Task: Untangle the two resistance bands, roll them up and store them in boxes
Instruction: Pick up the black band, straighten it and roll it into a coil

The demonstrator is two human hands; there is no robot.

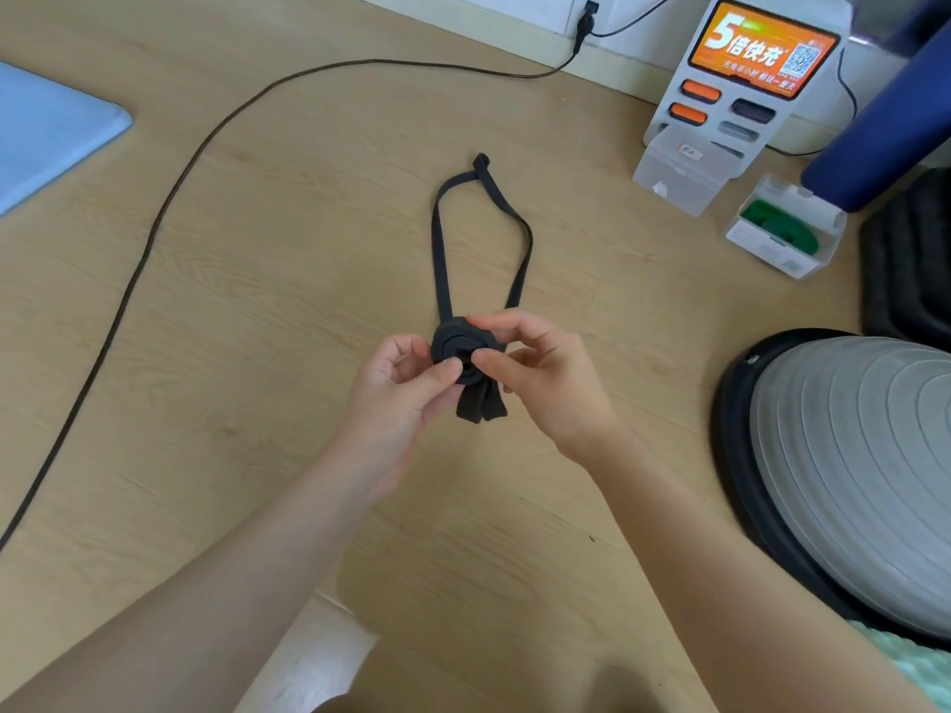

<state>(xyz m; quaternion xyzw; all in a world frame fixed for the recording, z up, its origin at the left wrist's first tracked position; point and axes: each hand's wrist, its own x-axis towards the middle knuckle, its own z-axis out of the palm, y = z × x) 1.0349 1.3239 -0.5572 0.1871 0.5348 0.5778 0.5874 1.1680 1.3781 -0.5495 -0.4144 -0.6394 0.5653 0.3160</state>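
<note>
A black resistance band [524,239] lies on the wooden floor as a long loop, and its near end is wound into a flat coil [459,347]. My left hand [406,388] pinches the coil from the left with thumb and fingers. My right hand [535,373] pinches it from the right, thumb pressed on the coil's face. A short tail of band hangs below the coil. A green band [782,226] lies rolled inside a clear box [779,254] at the right. A second clear box [679,172] stands open beside it, apparently empty.
A black power cable [170,198] curves across the floor at the left. A white charging station [746,69] stands at the back right. A grey balance dome [854,470] fills the right side, and a light blue mat [46,126] lies at the far left.
</note>
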